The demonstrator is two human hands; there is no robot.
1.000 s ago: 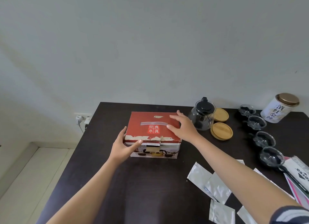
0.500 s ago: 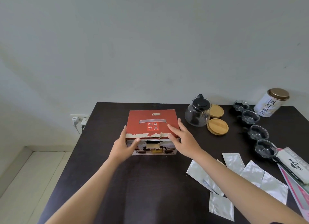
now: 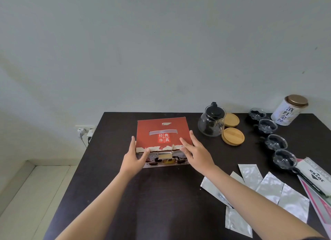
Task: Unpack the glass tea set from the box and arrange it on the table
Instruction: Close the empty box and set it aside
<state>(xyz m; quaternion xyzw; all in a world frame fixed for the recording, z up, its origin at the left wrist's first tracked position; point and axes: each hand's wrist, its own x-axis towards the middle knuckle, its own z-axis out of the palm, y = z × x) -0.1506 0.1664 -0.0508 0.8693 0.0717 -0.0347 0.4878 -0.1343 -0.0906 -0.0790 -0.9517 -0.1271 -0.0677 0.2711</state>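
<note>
Nearest the viewer, to the right of the red cardboard box [image 3: 162, 141] and closer in, lie flat silver foil sachets [image 3: 250, 175], fanned and overlapping on the dark brown table [image 3: 161, 204]; I count about six, though the overlaps make the number uncertain. Just past them, at the right table edge, rests a white and pink printed packet [image 3: 315, 175].

At mid-table the box lies shut, its torn front edge facing the viewer. The left hand [image 3: 133, 160] cups the box's near left corner, fingers spread along the side and thumb on the front. The right hand [image 3: 196, 151] lies open, fingers splayed, against the near right corner and top edge. Neither is clenched; they probably bracket the box to steady it while its front flap is lifted.

Right of the box stand a clear glass teapot with a black lid [image 3: 211, 121] and two round bamboo coasters [image 3: 232, 136]. Further right, four small glass cups [image 3: 276, 142] run in a line from far to near. Beyond them, the cylindrical white tea tin with a gold lid [image 3: 289, 110] stands at the far edge.
</note>
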